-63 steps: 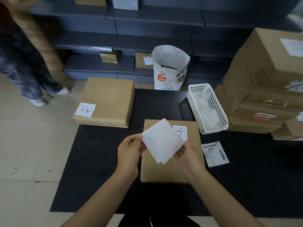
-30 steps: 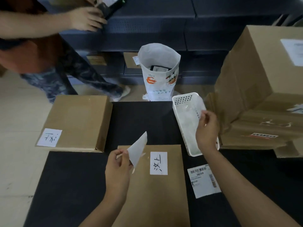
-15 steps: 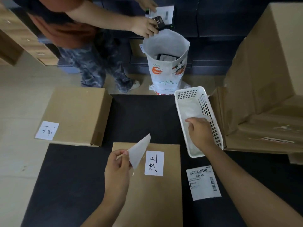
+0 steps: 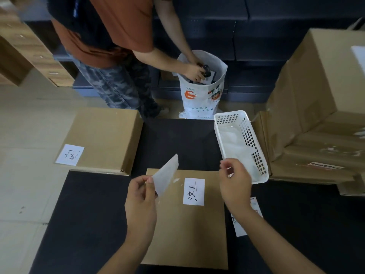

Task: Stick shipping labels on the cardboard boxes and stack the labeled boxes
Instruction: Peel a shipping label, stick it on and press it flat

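Pinching a white label sheet by its lower corner, the left hand holds it tilted above the near cardboard box, which lies flat on the black tabletop and carries a handwritten white label. The right hand's grip is loosely curled over the box's far right corner; I cannot tell whether it holds anything. Partly hidden under that forearm, a printed shipping label lies on the tabletop just right of the box.

At the far left a second flat cardboard box, with its own handwritten label, overhangs the tabletop edge. Behind the tabletop, a white printed bag stands on the floor; another person in an orange shirt reaches both hands into it, onto dark items. Right of centre a white perforated plastic basket holds pale sheets. Large cardboard cartons are piled at the right. Dark shelving lines the back wall, and the floor is pale tile.
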### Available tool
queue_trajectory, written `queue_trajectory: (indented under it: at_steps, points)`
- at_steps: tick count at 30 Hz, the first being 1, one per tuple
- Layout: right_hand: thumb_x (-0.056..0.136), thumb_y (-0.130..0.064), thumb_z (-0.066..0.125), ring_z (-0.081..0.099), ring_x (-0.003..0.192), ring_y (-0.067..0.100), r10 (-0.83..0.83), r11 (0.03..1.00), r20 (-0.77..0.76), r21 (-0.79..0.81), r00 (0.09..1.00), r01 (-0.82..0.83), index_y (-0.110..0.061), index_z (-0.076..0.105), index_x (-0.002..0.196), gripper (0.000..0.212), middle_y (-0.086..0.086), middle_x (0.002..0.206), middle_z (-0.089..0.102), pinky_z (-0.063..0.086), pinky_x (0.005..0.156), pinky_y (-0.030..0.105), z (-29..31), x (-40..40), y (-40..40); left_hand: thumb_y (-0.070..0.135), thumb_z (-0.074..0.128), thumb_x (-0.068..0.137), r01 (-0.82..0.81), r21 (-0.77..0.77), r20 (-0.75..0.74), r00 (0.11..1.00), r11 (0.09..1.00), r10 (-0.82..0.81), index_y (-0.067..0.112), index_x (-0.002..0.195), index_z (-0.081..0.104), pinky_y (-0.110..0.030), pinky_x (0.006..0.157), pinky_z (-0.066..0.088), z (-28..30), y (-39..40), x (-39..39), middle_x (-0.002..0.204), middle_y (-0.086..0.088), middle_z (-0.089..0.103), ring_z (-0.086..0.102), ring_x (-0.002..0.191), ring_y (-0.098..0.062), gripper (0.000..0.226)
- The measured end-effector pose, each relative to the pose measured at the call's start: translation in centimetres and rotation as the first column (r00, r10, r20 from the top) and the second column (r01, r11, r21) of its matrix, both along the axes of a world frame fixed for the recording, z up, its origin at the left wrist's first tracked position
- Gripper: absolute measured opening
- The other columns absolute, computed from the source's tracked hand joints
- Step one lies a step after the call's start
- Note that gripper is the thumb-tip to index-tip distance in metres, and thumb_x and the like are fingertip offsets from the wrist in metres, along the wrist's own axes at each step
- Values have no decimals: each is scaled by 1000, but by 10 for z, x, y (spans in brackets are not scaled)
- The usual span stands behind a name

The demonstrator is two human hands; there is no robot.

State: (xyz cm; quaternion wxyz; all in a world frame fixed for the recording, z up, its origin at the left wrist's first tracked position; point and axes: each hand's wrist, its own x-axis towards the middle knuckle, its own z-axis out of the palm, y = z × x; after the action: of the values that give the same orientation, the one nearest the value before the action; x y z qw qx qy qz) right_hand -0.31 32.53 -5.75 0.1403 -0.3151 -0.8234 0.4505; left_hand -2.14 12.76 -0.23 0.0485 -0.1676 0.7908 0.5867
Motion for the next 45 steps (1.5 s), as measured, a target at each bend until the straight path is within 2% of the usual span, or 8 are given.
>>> queue_trajectory:
  at_steps: [3, 6, 8, 13, 18, 23, 33, 45]
  points:
    - [88, -22, 66, 68, 81, 10, 162, 881, 41, -456, 986, -126, -26, 65, 88, 4, -7, 90, 71, 54, 73, 22, 32, 14, -65, 22, 55, 94, 168, -106, -146, 972, 980, -183, 31, 92, 56, -19, 61, 52, 9, -18, 13, 84, 18, 67, 65, 73, -6, 9]
    - [92, -34, 60, 72, 86, 19, 104, 665, 15, -744, 994, -59, -9, 65, 97, 26, 6, 95, 74, 56, 78, 28, 53, 22, -110, 21, 59, 92, 385, -286, -223, 864, 877, -452, 40, 95, 56, -7, 70, 46, 10, -38, 31, 102, 36, 62, 62, 88, 12, 19]
    - [93, -32, 61, 72, 87, 21, 27, 606, 19, -796, 999, -2, -3, 62, 98, 30, 8, 93, 75, 56, 74, 28, 61, 27, -128, 30, 58, 93, 498, -387, -226, 764, 776, -604, 44, 108, 56, -3, 79, 42, 7, -53, 40, 112, 44, 55, 55, 98, 19, 21]
    - [94, -25, 60, 69, 87, 15, -83, 725, 128, -673, 988, 148, -12, 64, 97, 15, 1, 94, 73, 50, 69, 25, 56, 47, -154, 50, 58, 85, 594, -480, -307, 575, 645, -758, 39, 119, 52, -12, 98, 33, -11, -91, 54, 121, 32, 52, 40, 119, 15, 37]
    - [94, -34, 57, 67, 95, 21, -97, 623, 216, -748, 972, 229, -24, 64, 106, 17, 0, 101, 73, 53, 79, 39, 45, 75, -167, 53, 62, 83, 375, -332, -162, 881, 866, -444, 31, 105, 55, -24, 94, 37, -29, -113, 55, 114, 16, 45, 42, 107, 2, 32]
    - [95, -30, 55, 65, 92, 18, -96, 589, 188, -781, 978, 208, -20, 62, 107, 17, 2, 101, 71, 49, 66, 28, 40, 90, -175, 57, 57, 82, 482, -139, 158, 873, 865, -461, 33, 82, 65, -45, 96, 44, -49, -116, 44, 104, 13, 54, 52, 106, -16, 25]
    - [92, -41, 58, 60, 87, 7, 58, 978, 337, -208, 940, 15, -21, 60, 91, 20, -5, 104, 55, 52, 65, 20, -15, 92, -141, 38, 60, 90, 481, -485, 102, 860, 730, -499, 21, 88, 66, -24, 88, 22, -69, -96, 47, 104, 11, 43, 39, 100, -7, 19]
    - [91, -41, 57, 39, 96, 10, 153, 968, 405, 123, 901, -220, -20, 55, 75, 27, -6, 102, 42, 43, 85, 30, -36, 85, -126, 36, 62, 90, 440, -673, 58, 833, 595, -551, 17, 84, 62, -31, 94, 28, -97, -86, 49, 109, -1, 48, 43, 106, -17, 20]
